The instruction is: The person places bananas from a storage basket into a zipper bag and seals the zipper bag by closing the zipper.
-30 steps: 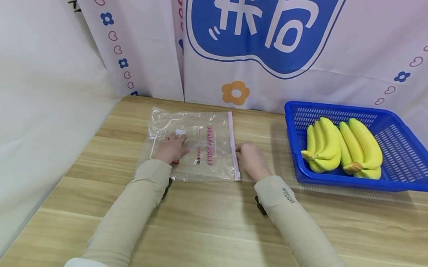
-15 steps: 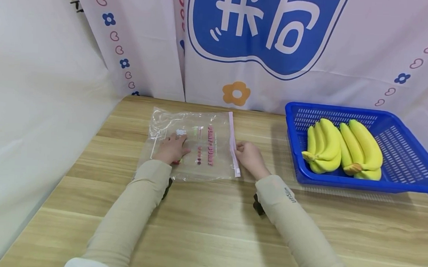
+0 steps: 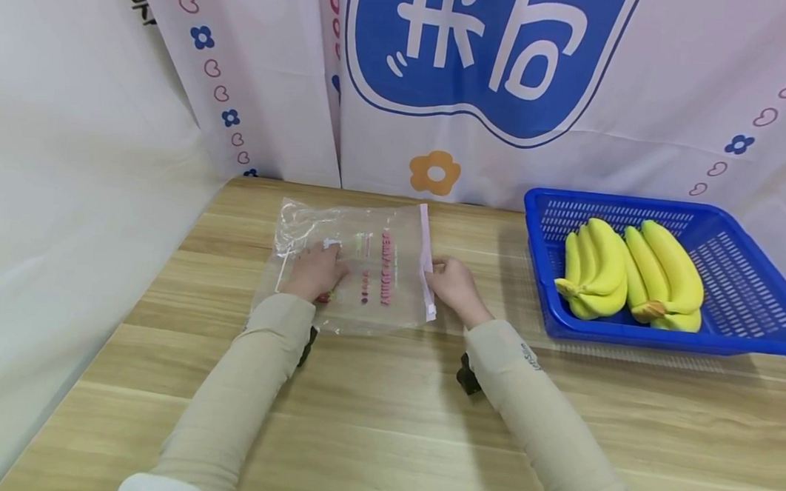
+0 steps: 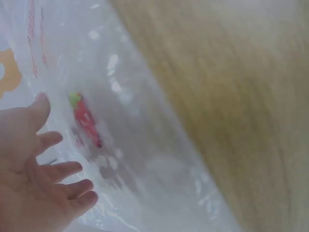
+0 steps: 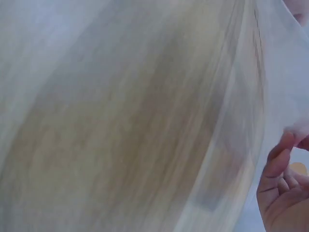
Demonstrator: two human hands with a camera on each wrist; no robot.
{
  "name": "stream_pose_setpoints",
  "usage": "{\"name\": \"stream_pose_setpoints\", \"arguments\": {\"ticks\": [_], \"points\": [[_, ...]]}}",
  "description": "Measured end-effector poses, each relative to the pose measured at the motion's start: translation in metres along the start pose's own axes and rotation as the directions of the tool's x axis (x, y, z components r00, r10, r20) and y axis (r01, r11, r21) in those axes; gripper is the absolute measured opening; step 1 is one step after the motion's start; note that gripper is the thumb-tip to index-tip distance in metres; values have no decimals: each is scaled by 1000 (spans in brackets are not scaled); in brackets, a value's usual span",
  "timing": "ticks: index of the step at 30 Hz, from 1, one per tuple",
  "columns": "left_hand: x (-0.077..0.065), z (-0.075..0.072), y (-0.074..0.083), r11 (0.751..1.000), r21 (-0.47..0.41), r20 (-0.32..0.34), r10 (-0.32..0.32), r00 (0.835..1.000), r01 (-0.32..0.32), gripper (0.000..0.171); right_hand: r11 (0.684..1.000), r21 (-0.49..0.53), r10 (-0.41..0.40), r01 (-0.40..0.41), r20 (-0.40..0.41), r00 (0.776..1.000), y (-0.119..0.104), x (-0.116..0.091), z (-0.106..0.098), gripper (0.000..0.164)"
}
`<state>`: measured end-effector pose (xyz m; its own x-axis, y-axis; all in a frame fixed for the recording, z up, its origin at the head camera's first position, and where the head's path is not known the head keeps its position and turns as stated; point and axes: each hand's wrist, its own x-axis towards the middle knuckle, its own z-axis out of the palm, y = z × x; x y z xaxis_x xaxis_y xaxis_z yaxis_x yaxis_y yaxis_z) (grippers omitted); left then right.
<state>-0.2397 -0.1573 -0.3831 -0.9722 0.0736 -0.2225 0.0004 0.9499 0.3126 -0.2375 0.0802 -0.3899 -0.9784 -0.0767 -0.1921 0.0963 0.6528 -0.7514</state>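
Note:
A clear zip bag point(image 3: 372, 320) with pink and red print lies on the wooden table, its pink zip strip point(image 3: 425, 236) toward the right. On the bag's left part rests my left hand point(image 3: 315, 269), fingers spread; in the left wrist view that hand point(image 4: 46, 179) lies against the plastic point(image 4: 140, 125), beside a red and green print point(image 4: 86, 121). My right hand point(image 3: 456, 286) pinches the pink strip near its middle, between thumb and fingers. The strip bends there and stands slightly off the table. In the right wrist view, thumb and finger of the right hand point(image 5: 282, 193) meet at the film.
A blue plastic basket point(image 3: 758, 272) stands at the back right, holding two bunches of yellow bananas point(image 3: 595, 263). Behind the table point(image 3: 370, 422) hangs a printed white cloth point(image 3: 269, 61), and another white cloth point(image 3: 58, 146) lines the left side.
My right hand has taken hold of the pink strip and drawn it slightly up and to the left, so the strip now bends. The left hand has stayed on the bag.

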Motion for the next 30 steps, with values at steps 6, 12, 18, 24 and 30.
{"name": "stream_pose_setpoints", "arguments": {"ticks": [6,12,18,24,30], "points": [[6,-9,11,993,-110,-161,29,987,-47,50,989,119,-71,87,-132,989,-6,-1,4,42],[4,-30,36,942,-321,-263,14,965,-101,45,966,181,-146,186,-215,966,-16,-4,6,42],[6,-40,58,837,-522,-290,9,957,-166,43,932,217,-229,290,-268,936,-22,-7,7,40],[2,-40,74,779,-605,-256,6,967,-165,41,907,214,-293,363,-299,908,-21,-6,9,37],[-1,-38,80,773,-618,-237,-6,971,-146,32,898,219,-308,382,-308,900,-24,-9,9,35]]}}
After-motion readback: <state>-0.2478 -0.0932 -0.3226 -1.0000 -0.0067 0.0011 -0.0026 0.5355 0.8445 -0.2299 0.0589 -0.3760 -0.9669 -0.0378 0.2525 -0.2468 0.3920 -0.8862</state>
